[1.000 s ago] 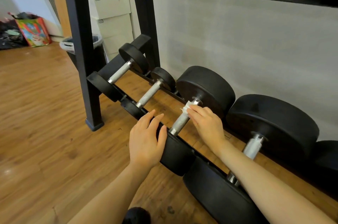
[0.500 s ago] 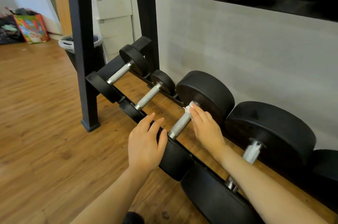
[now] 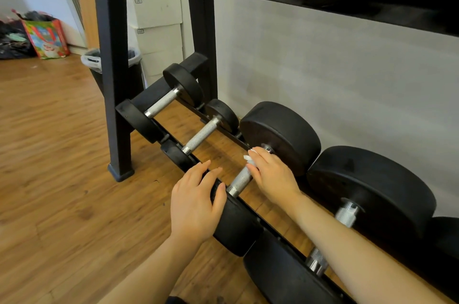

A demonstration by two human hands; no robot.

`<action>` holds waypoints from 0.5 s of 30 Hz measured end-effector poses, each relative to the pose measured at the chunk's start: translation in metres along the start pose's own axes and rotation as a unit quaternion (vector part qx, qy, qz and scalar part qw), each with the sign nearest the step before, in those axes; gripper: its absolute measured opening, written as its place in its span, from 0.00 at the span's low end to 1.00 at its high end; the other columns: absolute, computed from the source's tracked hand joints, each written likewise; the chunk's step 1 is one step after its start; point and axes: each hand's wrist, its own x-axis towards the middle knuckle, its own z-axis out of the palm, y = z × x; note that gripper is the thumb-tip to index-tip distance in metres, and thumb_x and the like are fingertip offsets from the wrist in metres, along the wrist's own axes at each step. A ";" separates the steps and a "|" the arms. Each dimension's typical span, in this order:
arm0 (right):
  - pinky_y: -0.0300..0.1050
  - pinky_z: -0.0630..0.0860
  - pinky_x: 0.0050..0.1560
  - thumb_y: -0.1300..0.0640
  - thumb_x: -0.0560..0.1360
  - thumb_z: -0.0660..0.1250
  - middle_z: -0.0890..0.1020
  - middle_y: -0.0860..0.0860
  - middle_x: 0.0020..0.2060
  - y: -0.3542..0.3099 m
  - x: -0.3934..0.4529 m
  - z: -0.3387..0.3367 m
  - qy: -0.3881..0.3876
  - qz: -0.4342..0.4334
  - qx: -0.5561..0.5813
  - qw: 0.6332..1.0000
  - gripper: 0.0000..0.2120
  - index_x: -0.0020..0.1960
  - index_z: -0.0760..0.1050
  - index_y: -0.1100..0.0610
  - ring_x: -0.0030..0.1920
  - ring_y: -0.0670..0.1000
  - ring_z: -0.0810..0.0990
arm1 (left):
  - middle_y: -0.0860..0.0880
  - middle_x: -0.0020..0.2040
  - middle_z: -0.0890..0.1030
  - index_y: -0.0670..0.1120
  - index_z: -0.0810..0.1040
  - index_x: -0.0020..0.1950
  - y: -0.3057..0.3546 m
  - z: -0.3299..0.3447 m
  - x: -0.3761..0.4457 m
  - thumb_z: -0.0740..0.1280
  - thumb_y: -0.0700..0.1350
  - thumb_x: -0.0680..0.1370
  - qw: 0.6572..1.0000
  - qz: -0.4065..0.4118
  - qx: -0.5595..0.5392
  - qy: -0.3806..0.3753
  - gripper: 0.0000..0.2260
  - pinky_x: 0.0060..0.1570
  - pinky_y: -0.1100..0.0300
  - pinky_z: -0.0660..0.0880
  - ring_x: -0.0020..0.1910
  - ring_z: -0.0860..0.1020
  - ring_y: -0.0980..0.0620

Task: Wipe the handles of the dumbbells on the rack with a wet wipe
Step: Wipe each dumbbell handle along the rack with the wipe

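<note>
R hand (image 3: 269,174) wrapped w/ wet wipe (image 3: 249,159) round 3rd dumbbell's handle (image 3: 239,181) on bottom rack tier, L hand (image 3: 196,207) flat-open on its front head; risk: wipe bunches, misses knurling.

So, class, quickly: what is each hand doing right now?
Left hand: open, resting flat on the dumbbell's near weight.
Right hand: closed on the wet wipe around the handle.

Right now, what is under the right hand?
Under the right hand is a white wipe, pressed on the dumbbell handle. Only a corner of the wipe shows; the rest, and the handle's far part, are covered.
</note>
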 end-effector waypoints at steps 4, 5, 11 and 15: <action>0.42 0.77 0.53 0.54 0.81 0.59 0.76 0.53 0.65 0.011 0.005 -0.001 -0.015 -0.012 -0.038 0.999 0.18 0.69 0.71 0.57 0.57 0.52 0.79 | 0.52 0.67 0.76 0.53 0.80 0.64 0.000 -0.001 0.000 0.52 0.57 0.79 1.000 0.002 -0.004 0.002 0.22 0.63 0.56 0.63 0.69 0.71 0.51; 0.43 0.77 0.55 0.56 0.80 0.62 0.76 0.53 0.64 0.010 0.005 0.002 -0.019 -0.004 -0.037 0.999 0.18 0.69 0.72 0.58 0.58 0.52 0.79 | 0.53 0.67 0.76 0.53 0.80 0.63 0.000 -0.001 0.000 0.53 0.57 0.79 1.000 0.002 -0.005 0.002 0.22 0.63 0.56 0.63 0.69 0.71 0.52; 0.43 0.72 0.62 0.54 0.82 0.60 0.78 0.50 0.63 0.007 0.004 0.000 -0.013 -0.021 0.040 0.999 0.15 0.66 0.75 0.55 0.62 0.49 0.77 | 0.53 0.65 0.78 0.53 0.81 0.61 0.000 -0.001 0.001 0.54 0.57 0.78 1.000 0.004 -0.013 0.011 0.21 0.62 0.55 0.64 0.68 0.72 0.51; 0.42 0.74 0.60 0.55 0.82 0.59 0.78 0.51 0.64 0.005 0.006 0.002 0.020 0.034 0.030 0.999 0.15 0.65 0.76 0.56 0.62 0.50 0.78 | 0.53 0.65 0.77 0.53 0.81 0.61 0.000 -0.001 0.001 0.54 0.57 0.78 1.000 0.005 -0.017 0.012 0.20 0.62 0.56 0.64 0.68 0.72 0.51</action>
